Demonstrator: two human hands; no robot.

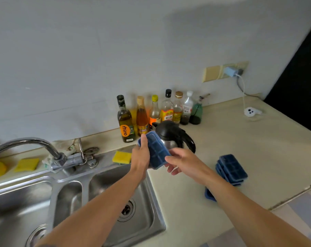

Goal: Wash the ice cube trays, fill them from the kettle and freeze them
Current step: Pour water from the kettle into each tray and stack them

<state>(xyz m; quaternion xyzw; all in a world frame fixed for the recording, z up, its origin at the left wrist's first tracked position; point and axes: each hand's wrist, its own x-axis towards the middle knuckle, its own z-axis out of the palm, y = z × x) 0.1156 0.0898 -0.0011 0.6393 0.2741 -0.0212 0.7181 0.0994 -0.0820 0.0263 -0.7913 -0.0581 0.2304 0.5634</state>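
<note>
I have one blue ice cube tray (157, 152) up off the counter (258, 148), right in front of the kettle (172, 134) and hiding its lower left side. The tray is tilted, with its compartments facing me. My left hand (141, 157) grips the edge farther from the kettle, thumb laid over the rim and fingers behind it. My right hand (183, 163) holds the near corner just below the kettle's handle, thumb against the tray and fingers curled underneath.

The stack of trays (231, 169) lies on the counter to the kettle's right and nearer to me, well apart from it. Another blue piece (209, 195) shows beside the stack, partly hidden by my right forearm; I cannot tell what it is.

A row of bottles (124, 120) stands just behind the kettle against the wall. A yellow sponge (121, 157) lies left of the kettle, at the back rim of the sink (154, 193). The tap (35, 141) is far to the kettle's left.
</note>
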